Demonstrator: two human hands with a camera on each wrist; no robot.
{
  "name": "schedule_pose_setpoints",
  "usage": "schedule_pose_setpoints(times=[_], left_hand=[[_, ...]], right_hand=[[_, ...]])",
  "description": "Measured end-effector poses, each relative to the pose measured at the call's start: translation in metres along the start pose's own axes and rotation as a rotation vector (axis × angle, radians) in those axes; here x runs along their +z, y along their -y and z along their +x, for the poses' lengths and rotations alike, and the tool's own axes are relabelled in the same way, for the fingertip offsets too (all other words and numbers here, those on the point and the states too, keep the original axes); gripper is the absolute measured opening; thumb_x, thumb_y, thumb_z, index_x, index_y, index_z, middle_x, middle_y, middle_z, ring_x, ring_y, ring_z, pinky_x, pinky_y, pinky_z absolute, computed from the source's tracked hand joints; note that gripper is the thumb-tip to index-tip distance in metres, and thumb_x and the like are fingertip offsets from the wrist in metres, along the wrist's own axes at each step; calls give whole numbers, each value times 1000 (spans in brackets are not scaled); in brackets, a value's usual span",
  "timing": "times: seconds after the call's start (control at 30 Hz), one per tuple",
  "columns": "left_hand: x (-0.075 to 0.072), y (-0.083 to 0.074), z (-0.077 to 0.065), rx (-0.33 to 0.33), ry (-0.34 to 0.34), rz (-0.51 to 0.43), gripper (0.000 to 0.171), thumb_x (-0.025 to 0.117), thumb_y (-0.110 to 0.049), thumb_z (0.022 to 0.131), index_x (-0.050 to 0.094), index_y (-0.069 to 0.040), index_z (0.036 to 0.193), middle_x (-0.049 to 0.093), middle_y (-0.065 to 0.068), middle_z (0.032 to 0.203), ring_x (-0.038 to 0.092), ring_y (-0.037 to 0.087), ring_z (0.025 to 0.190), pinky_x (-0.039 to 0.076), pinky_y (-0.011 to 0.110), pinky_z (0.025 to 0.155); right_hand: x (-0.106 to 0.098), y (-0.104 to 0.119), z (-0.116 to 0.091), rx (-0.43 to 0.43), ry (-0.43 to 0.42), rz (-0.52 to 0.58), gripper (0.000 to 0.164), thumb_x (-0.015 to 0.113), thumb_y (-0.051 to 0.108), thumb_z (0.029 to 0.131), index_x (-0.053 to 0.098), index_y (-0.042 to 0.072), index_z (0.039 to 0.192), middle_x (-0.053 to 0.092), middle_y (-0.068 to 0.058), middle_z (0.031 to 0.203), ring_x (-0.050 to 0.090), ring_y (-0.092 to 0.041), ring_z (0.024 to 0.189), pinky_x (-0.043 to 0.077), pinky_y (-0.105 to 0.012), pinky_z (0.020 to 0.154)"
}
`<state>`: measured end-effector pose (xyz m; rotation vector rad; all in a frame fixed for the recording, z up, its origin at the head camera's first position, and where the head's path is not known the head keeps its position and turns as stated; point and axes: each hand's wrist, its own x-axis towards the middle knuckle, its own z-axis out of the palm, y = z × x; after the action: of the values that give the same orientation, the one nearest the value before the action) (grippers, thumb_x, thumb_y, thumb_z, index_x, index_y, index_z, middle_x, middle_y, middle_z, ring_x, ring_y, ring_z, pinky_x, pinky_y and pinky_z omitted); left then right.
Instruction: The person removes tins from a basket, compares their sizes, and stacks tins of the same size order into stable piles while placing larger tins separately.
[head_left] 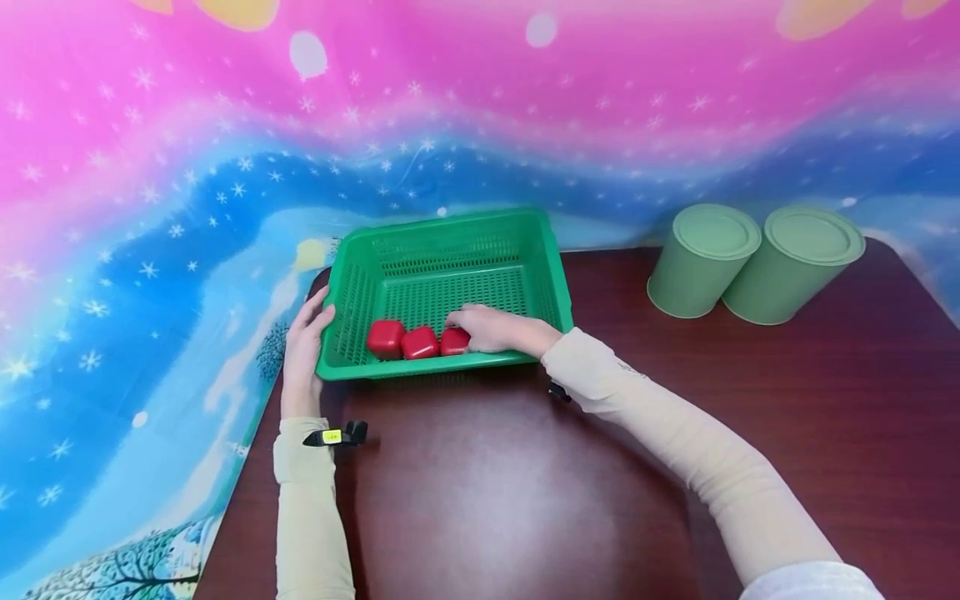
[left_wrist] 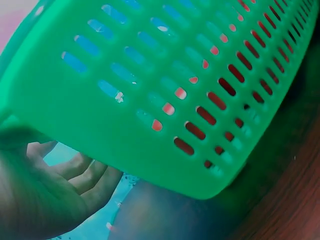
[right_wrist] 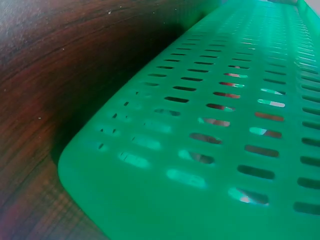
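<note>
A green perforated plastic basket [head_left: 450,367] stands on the table, with three rounded red cubes lined up inside along its near wall. My left hand [head_left: 302,358] grips the basket's left rim; in the left wrist view its fingers [left_wrist: 92,177] curl beside the basket's outer wall [left_wrist: 125,150]. Reaching over the near rim, my right hand [head_left: 491,329] holds the rightmost red cube [head_left: 452,340] and partly covers it. The left cube [head_left: 386,339] and middle cube [head_left: 420,342] sit beside it. In the right wrist view, the basket's slotted wall [right_wrist: 150,200] largely hides that hand.
Two pale green lidded canisters [head_left: 705,262] stand side by side at the back right of the dark wooden table [head_left: 517,492]. A pink and blue snowflake-patterned cloth [head_left: 480,108] hangs behind and to the left of the table.
</note>
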<state>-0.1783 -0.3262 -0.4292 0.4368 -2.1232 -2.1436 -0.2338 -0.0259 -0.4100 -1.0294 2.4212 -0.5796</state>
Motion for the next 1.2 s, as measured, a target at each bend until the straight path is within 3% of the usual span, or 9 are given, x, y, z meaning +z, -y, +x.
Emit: schedule_pose_setpoints(times=[0.17,0.33,0.47,0.57,0.83,1.0,1.2], left_hand=[[1,4,1,-23,17,-143,55,61,-32,106,46,-27,158,29,-5,166,52,7,120,48,20,91],[0,4,3,-5,29,-249,53,64,-28,105,50,-24,156,43,0,155,62,8,106,54,21,87],[0,3,4,8,38,-258,53,64,-27,105,51,-23,156,50,-2,146,64,8,104,55,22,86],[0,4,4,0,33,-280,53,64,-26,105,51,-22,156,53,-3,140,65,8,102,56,21,84],[2,9,0,-28,48,-254,54,61,-27,107,47,-22,158,41,-2,153,62,6,104,54,20,86],[3,10,-1,-18,37,-204,53,61,-30,107,47,-24,158,37,-1,159,60,7,109,52,20,88],[1,8,1,-14,26,-213,52,60,-29,107,48,-23,157,44,-1,151,61,7,107,53,20,88]], right_hand=[[0,-2,0,67,27,-2,45,66,17,100,56,5,142,61,-11,120,52,-27,120,51,-36,87],[-2,0,0,79,40,11,50,65,15,100,50,4,146,63,-13,121,57,-26,111,52,-36,88],[-3,0,-1,134,3,12,63,69,20,99,42,4,154,50,-21,145,53,-30,124,51,-42,96],[-2,-1,-2,135,-37,21,68,72,23,97,40,5,155,41,-23,153,50,-31,130,50,-45,100],[2,0,-10,74,-180,-28,78,81,26,90,42,1,152,62,-13,128,49,-32,121,46,-47,101],[3,0,-13,76,-178,7,78,79,27,91,40,2,154,56,-17,134,52,-31,118,50,-46,95],[2,-1,-11,60,-157,58,82,78,27,93,34,2,157,53,-20,130,59,-22,97,55,-38,78]])
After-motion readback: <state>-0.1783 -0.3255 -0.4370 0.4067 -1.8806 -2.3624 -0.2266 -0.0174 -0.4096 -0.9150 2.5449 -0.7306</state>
